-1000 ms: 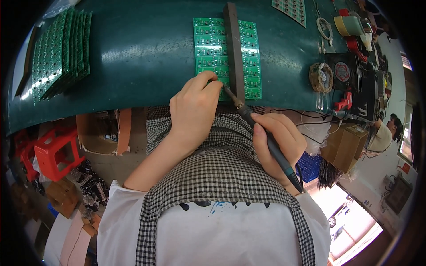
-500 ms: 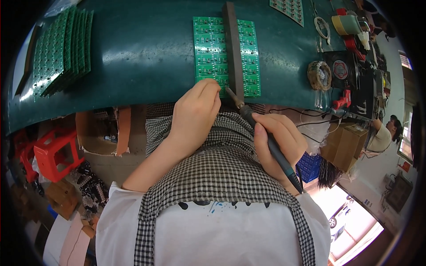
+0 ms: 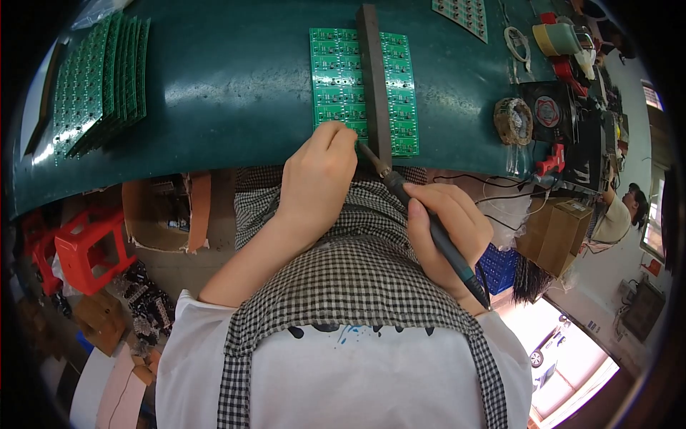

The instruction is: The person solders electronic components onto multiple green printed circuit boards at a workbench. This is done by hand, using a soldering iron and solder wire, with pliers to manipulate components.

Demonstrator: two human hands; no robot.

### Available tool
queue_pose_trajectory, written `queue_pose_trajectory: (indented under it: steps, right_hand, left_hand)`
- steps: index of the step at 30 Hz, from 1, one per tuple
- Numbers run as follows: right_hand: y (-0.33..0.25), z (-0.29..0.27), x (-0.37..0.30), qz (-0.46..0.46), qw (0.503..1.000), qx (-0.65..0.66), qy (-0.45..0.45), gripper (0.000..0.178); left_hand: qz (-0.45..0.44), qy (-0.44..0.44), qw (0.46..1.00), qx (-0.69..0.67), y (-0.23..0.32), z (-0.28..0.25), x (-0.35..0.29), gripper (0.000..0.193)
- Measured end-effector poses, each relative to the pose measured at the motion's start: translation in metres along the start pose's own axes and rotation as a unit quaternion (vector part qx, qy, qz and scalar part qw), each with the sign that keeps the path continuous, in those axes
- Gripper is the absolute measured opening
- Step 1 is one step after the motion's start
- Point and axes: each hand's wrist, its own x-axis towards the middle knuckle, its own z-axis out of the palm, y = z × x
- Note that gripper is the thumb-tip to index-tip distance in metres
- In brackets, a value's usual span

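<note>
A green circuit board panel point(image 3: 333, 79), divided into several small boards, lies flat near the table's front edge. Across it rests a long dark bar point(image 3: 373, 79), running from far to near. My right hand point(image 3: 450, 225) grips a soldering iron point(image 3: 446, 250) like a pen, its tip angled to the panel's near edge beside the bar. Close to that tip, my left hand point(image 3: 319, 171) is closed in a pinch over the panel's near left corner. Whatever its fingertips hold is hidden behind them.
Several upright green panels point(image 3: 107, 82) stand in a row at the left of the green table point(image 3: 229, 86). Another panel point(image 3: 463, 16) lies at the far right. Further right are a wrapped roll point(image 3: 513, 121), a red tool point(image 3: 551, 161) and cables. A person point(image 3: 616, 218) is at the right.
My left hand has shifted very slightly far and right along the panel's near edge. The iron's tip has moved a touch to the left. The panel and bar have slid marginally left.
</note>
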Motion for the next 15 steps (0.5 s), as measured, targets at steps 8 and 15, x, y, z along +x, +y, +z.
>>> queue_pose_trajectory:
  steps: [8, 15]
  right_hand:
    - [-0.004, -0.005, -0.006, 0.024, 0.999, -0.001, -0.029, 0.015]
    - [-0.003, -0.002, -0.006, 0.011, 1.000, 0.003, -0.007, 0.022]
  left_hand:
    - [-0.019, 0.000, 0.996, -0.089, 0.003, -0.005, -0.012, 0.013]
    - [-0.028, 0.007, 0.997, -0.078, 0.002, -0.002, -0.012, 0.013]
